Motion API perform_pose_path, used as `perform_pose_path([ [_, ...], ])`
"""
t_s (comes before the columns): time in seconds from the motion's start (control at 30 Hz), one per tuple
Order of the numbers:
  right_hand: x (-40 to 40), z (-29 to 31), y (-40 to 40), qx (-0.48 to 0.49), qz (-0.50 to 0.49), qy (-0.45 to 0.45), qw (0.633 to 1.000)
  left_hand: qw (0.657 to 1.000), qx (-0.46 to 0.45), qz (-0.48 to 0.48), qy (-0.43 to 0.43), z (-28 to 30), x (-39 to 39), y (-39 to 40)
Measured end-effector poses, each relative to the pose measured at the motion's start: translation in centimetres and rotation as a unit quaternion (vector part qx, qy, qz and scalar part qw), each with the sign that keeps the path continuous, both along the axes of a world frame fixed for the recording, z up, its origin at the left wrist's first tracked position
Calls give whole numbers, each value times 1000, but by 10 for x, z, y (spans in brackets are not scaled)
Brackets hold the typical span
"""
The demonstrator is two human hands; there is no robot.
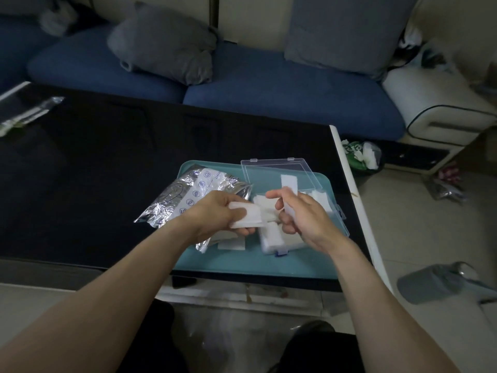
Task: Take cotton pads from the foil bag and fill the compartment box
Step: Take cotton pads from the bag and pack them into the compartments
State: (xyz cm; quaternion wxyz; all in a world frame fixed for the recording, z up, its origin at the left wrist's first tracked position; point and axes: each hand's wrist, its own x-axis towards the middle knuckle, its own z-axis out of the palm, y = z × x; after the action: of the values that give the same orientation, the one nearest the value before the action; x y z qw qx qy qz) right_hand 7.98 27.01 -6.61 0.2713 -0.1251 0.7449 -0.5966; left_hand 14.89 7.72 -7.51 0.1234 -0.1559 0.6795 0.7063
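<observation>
Left hand (215, 214) grips stack of cotton pads (246, 218) above teal tray (242, 265). Right hand (301, 214) pinches thin white pad (290, 188) over compartment box (274, 239), which holds white pads. Box's clear lid (279, 172) open, lying back on tray. Foil bag (185, 196) on tray's left side, partly on black counter (94, 170). Blue sofa (269, 82) beyond counter.

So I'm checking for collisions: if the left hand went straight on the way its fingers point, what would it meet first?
Probably the right hand. The left hand, holding a stack of cotton pads, points right toward it, above the compartment box; depth is unclear.
</observation>
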Motion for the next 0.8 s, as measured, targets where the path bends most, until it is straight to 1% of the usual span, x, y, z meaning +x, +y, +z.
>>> perform_pose_path([
  [0.03, 0, 0, 4, 9, 19, 4, 1000, 1000, -24, 7, 8, 0, 0, 0],
  [0.1, 3, 1, 8, 87, 49, 82, 992, 997, -70, 10, 30, 2, 0, 0],
  [0.13, 3, 2, 10, 119, 48, 111, 986, 995, -91, 10, 39, 4, -1, 1],
  [0.17, 3, 2, 11, 127, 39, 115, 984, 993, -111, 9, 48, 6, -1, 2],
  [0.23, 2, 5, 15, 112, 43, 89, 989, 987, -149, 7, 63, 11, -3, 4],
  [0.3, 4, 9, 18, 111, 70, 70, 989, 978, -195, -2, 76, 16, -5, 6],
  [0.37, 6, 10, 18, 102, 88, 38, 990, 964, -248, -24, 94, 20, -8, 7],
  [0.43, 6, 11, 16, 112, 101, 26, 988, 956, -272, -50, 102, 22, -7, 8],
  [0.53, 5, 11, 14, 153, 115, 39, 981, 959, -254, -83, 97, 18, -2, 5],
  [0.6, 3, 11, 11, 183, 120, 51, 974, 962, -241, -100, 79, 16, 2, 4],
  [0.63, 3, 10, 9, 192, 120, 54, 973, 971, -208, -103, 64, 16, 3, 5],
  [0.7, 3, 8, 4, 208, 108, 63, 970, 987, -112, -111, 35, 18, 5, 11],
  [0.73, 4, 8, 2, 216, 98, 71, 969, 989, -90, -118, 26, 18, 6, 15],
  [0.8, 5, 5, -2, 227, 74, 86, 967, 985, -106, -131, 29, 18, 6, 21],
])
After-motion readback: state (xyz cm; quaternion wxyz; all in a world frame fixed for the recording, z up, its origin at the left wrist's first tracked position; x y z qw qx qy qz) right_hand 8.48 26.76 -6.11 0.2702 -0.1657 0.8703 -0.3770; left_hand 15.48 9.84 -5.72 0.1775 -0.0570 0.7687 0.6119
